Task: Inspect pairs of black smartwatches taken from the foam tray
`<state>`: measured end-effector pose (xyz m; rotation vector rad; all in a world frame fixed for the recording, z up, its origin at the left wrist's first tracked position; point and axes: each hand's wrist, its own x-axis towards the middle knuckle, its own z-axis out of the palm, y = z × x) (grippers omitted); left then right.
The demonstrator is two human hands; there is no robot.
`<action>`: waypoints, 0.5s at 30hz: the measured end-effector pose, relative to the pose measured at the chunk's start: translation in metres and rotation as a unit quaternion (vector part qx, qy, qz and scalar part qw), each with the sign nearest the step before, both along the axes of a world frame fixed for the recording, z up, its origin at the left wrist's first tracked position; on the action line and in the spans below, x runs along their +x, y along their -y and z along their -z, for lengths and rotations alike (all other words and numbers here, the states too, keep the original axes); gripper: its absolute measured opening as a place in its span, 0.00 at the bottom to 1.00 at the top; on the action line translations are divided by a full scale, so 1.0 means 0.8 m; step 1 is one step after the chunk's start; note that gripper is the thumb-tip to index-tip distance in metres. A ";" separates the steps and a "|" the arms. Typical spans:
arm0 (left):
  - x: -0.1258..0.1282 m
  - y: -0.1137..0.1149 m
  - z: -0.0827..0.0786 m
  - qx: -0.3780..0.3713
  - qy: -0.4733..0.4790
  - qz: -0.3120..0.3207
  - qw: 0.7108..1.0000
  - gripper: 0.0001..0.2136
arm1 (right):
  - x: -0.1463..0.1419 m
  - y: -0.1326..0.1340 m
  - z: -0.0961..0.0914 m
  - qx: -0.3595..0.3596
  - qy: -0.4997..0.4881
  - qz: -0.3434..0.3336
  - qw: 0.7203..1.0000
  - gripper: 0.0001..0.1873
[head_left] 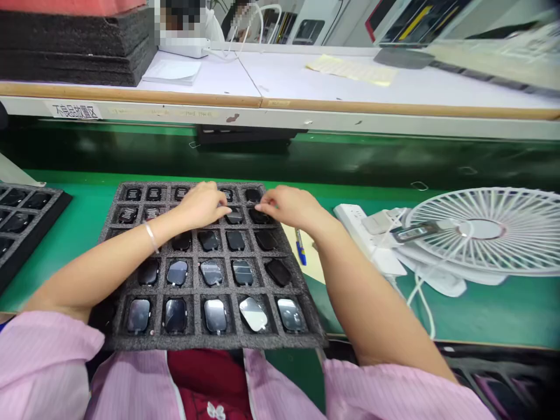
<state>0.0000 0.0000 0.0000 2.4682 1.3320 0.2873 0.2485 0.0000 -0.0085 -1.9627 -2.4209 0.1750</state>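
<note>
A black foam tray (210, 343) lies before me on the green bench, its slots holding dark, rounded-square smartwatch bodies (215, 315). My left hand (202, 204) is over the tray's far rows, fingers bent together and thumb beside a watch body (235, 216); anything held there is hidden. At the far right column, my right hand (289, 205) has its thumb and bent fingers closed at the edge of a black watch body (260, 216) in its slot. Glossy faces show in the near rows, while some far-left pieces show pale printed markings.
A second foam tray (32, 219) is at far left. Right of my tray are a blue pen (300, 248) on paper, a white power strip (359, 227) and a white fan (481, 230) with cables. A shelf edge (306, 114) crosses behind, bearing stacked black foam (79, 49).
</note>
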 end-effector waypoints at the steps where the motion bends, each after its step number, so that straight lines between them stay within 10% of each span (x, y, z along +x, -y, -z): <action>1: 0.019 -0.001 0.005 -0.006 0.001 -0.002 1.000 0.10 | 0.003 0.005 0.004 -0.013 0.026 0.014 0.999 0.14; 6: 0.063 -0.004 0.026 -0.026 0.048 -0.026 0.998 0.09 | 0.000 0.022 0.034 0.008 -0.008 0.000 1.000 0.10; 11: 0.026 0.007 0.000 -0.089 0.147 0.009 0.985 0.13 | -0.009 0.031 0.032 0.057 -0.113 -0.004 0.992 0.05; 13: 0.000 0.021 -0.013 -0.211 0.276 0.008 0.938 0.11 | -0.021 0.034 0.024 0.031 -0.291 -0.015 0.956 0.08; 15: -0.025 0.037 -0.022 -0.313 0.401 -0.026 0.860 0.15 | -0.041 0.039 0.016 -0.070 -0.532 -0.034 0.843 0.17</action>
